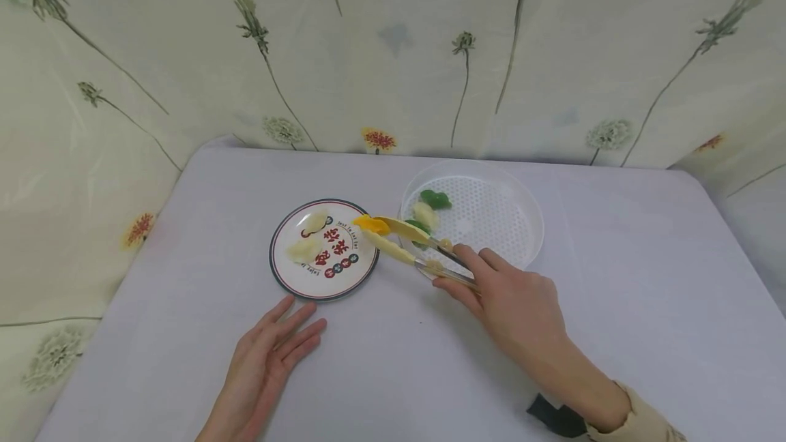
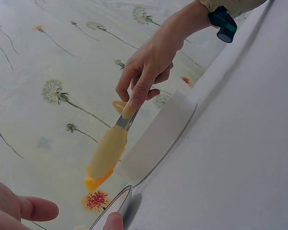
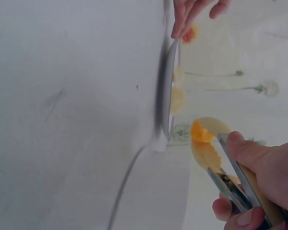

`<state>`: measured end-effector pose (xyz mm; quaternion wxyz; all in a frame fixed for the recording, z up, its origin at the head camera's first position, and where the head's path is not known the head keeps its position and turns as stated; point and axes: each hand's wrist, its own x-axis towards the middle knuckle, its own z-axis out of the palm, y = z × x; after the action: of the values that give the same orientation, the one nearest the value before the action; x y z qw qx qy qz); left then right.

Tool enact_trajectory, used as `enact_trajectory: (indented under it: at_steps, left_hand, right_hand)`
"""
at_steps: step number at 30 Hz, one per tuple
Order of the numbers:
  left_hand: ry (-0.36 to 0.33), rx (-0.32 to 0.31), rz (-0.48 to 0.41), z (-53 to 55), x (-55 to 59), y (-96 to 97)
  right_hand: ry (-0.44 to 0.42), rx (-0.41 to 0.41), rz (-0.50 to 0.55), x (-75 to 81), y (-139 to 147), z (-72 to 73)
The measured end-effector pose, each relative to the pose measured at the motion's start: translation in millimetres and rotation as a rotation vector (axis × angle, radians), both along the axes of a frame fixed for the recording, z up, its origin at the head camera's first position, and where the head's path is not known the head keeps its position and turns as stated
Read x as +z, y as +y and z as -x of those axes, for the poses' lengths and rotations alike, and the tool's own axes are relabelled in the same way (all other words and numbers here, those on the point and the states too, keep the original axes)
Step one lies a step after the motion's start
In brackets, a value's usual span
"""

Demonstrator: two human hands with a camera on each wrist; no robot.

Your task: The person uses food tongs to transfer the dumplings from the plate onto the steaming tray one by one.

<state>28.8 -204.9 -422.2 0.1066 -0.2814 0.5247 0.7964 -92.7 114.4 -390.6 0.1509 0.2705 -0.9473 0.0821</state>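
My right hand (image 1: 516,299) grips metal tongs with pale yellow tips (image 1: 391,246). Between the tips is an orange-yellow dumpling-shaped piece (image 1: 372,225), held above the plate's right rim. On the round white plate (image 1: 331,290), printed with red characters, lie two pale dumpling-shaped pieces (image 1: 304,249). Fingers extended, my left hand (image 1: 270,353) has its fingertips at the plate's near rim. Behind the tongs stands a round white perforated tray (image 1: 491,213). At its left side are a green piece (image 1: 436,198), a pale one (image 1: 425,215) and another green one, partly covered by the tongs.
A white cloth (image 1: 645,278) covers the table. Behind its far edge hangs a curtain (image 1: 405,67) with a dandelion pattern. Near the right wrist is a dark strap-like object (image 1: 555,417), also visible in the left wrist view against the sleeve.
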Motion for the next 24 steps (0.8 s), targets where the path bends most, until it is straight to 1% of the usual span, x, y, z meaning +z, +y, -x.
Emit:
enact_trajectory:
  at_steps: [7,11,14,19,24]
  left_hand:
    - [0.011,0.003,-0.017,-0.9,-0.5,-1.1]
    - [0.031,0.008,-0.033,-2.1,-1.0,-0.9]
    - [0.040,0.012,-0.040,-2.7,-1.0,-0.3]
    - [0.035,0.014,-0.039,-1.6,-1.0,-0.9]
    - [0.020,0.013,-0.031,-0.4,-1.0,-1.9]
  right_hand:
    - [-0.013,-0.029,0.004,4.4,8,3.6]
    - [0.015,-0.023,0.013,6.3,14,6.1]
    - [0.022,-0.038,0.018,7.9,19,7.2]
    - [0.007,-0.088,0.040,10.7,27,7.8]
    - [0.037,-0.082,0.056,10.9,31,8.6]
